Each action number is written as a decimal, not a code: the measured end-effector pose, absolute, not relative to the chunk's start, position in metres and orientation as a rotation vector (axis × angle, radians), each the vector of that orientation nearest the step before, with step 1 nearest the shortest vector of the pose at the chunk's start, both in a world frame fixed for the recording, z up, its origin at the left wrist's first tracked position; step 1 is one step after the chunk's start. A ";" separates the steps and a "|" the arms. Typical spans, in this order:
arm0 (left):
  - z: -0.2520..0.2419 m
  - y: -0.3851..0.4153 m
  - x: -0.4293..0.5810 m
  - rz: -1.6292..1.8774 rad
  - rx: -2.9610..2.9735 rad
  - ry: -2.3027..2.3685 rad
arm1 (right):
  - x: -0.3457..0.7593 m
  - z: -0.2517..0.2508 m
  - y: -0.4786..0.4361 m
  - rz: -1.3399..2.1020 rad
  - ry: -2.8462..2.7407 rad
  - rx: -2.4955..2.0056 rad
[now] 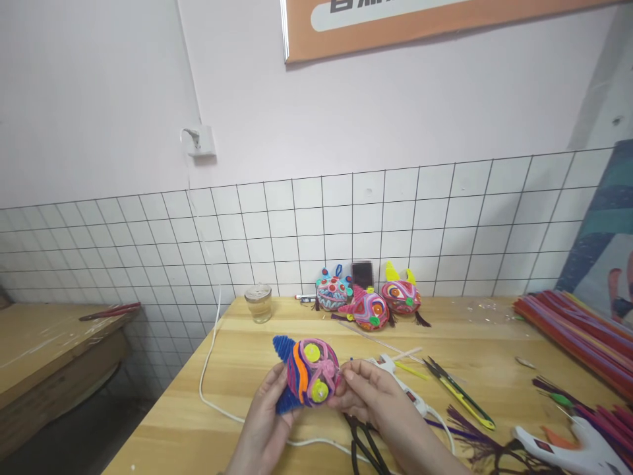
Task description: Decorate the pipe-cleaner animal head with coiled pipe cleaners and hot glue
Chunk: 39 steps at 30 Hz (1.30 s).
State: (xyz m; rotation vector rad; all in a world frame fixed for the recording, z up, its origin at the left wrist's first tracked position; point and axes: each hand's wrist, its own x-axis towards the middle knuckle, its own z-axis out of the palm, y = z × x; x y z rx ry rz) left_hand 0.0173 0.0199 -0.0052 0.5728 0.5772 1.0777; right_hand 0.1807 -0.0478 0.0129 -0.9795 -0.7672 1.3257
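Observation:
A round colourful craft piece [302, 373] with blue ear-like parts, an orange stripe and two yellow discs is held up over the wooden table. My left hand [270, 409] grips its lower left side, by the blue part. The fingers of my right hand [368, 392] are pinched together at its right edge, touching the pink rim; any small thing between those fingertips is too small to name. A white glue gun [413, 396] lies partly hidden behind my right hand.
Three finished-looking craft pieces [372, 309] and a glass [259, 303] stand at the back of the table [198, 389]. Yellow-green snips [459, 394], a second glue gun [568, 448] and red fuzzy stems [578, 336] lie right. A white cable [213, 406] crosses the left.

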 end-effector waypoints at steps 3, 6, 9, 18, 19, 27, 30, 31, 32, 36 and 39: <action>-0.005 0.019 0.019 1.061 0.574 0.564 | 0.181 0.016 -0.048 1.314 -0.786 -0.949; -0.004 0.017 0.020 1.047 0.590 0.560 | 0.183 0.019 -0.048 1.296 -0.802 -0.945; -0.003 0.015 0.020 1.048 0.589 0.576 | 0.185 0.019 -0.048 1.284 -0.810 -0.958; 0.000 0.015 0.020 1.063 0.618 0.589 | 0.189 0.011 -0.044 1.274 -0.833 -1.001; 0.000 0.015 0.019 1.065 0.619 0.584 | 0.189 0.011 -0.044 1.278 -0.836 -1.002; -0.002 0.015 0.018 1.067 0.638 0.592 | 0.188 0.011 -0.045 1.308 -0.815 -0.999; 0.002 0.016 0.016 1.063 0.671 0.586 | 0.186 0.010 -0.046 1.325 -0.790 -1.013; 0.003 0.017 0.015 1.055 0.690 0.592 | 0.186 0.009 -0.047 1.331 -0.786 -1.021; 0.003 0.018 0.014 1.045 0.711 0.607 | 0.185 0.008 -0.047 1.337 -0.786 -1.029; 0.006 0.026 0.007 1.008 0.757 0.682 | 0.181 0.003 -0.049 1.372 -0.825 -1.069; 0.006 0.034 0.001 1.041 0.743 0.710 | 0.174 -0.004 -0.051 1.401 -0.857 -1.104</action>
